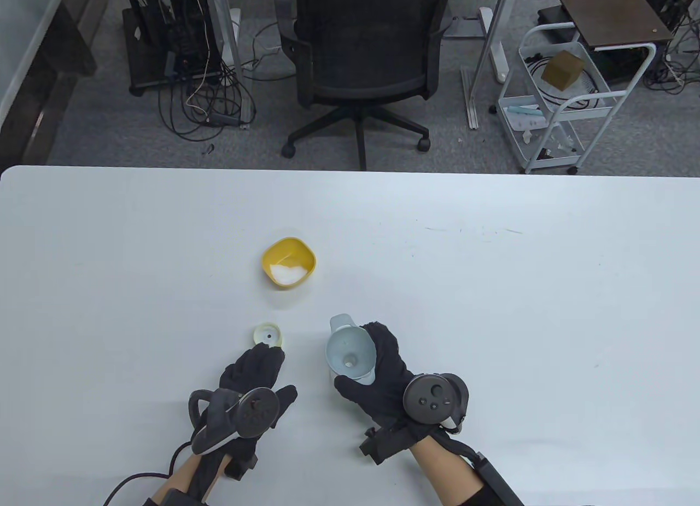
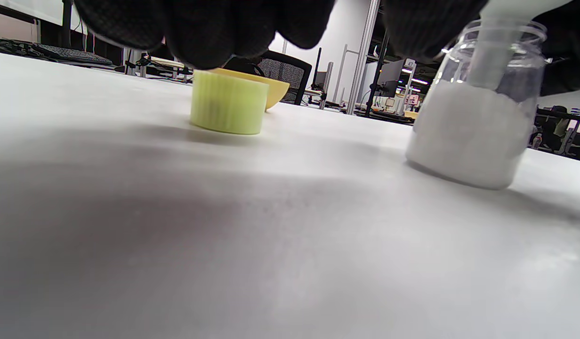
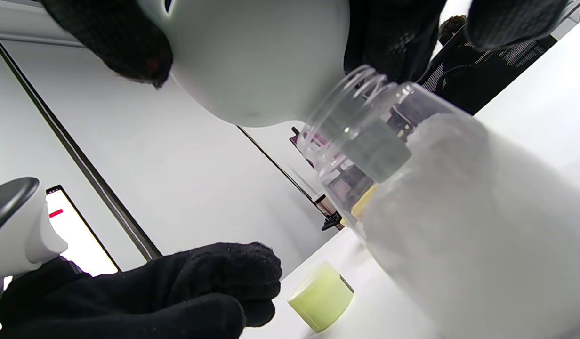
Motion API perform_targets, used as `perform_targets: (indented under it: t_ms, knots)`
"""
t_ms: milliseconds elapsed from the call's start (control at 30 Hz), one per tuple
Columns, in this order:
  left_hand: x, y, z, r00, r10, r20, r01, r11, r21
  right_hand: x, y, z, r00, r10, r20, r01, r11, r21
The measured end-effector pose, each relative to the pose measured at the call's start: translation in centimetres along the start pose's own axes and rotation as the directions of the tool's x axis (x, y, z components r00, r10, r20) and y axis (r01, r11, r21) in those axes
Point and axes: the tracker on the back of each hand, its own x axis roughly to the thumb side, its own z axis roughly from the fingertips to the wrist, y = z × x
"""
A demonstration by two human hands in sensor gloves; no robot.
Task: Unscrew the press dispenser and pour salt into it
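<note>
A clear dispenser jar (image 2: pixel 466 136), open at the top and mostly full of white salt, stands on the table; it also shows in the right wrist view (image 3: pixel 459 226). A pale grey funnel (image 1: pixel 350 355) sits in its mouth, spout inside the neck. My right hand (image 1: pixel 365 364) grips the funnel's bowl (image 3: pixel 257 56) from the right. The pale yellow-green cap (image 1: pixel 268 335) stands on the table left of the jar. My left hand (image 1: pixel 276 372) lies just in front of it, fingers (image 2: pixel 210 33) over the cap's (image 2: pixel 229 108) near edge, holding nothing. A yellow bowl (image 1: pixel 288 262) with some salt stands farther back.
The white table (image 1: pixel 492 287) stretches wide to both sides. Its far edge lies well behind the bowl, with an office chair (image 1: pixel 361 63) on the floor beyond.
</note>
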Motion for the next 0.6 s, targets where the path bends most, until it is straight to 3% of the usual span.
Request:
perform_targets:
  t_ms: [333,500,533,600]
  knots:
    - [0.0,0.0,0.0,1.000,0.000,0.002,0.000,1.000,0.001,0.5,-0.6,-0.1,1.000,-0.016,0.014,0.016,1.000,-0.020]
    - [0.0,0.0,0.1,1.000,-0.002,0.003,0.002,1.000,-0.002,-0.7,0.7,0.5,0.995,0.096,-0.006,-0.095,0.994,0.051]
    - [0.0,0.0,0.1,1.000,-0.003,0.003,0.003,1.000,-0.002,-0.6,0.7,0.3,0.998,0.070,-0.003,-0.070,0.998,-0.002]
    - [0.0,0.0,0.1,1.000,-0.006,0.003,0.006,1.000,-0.002,-0.5,0.7,0.4,0.998,0.065,-0.019,-0.064,0.997,0.032]
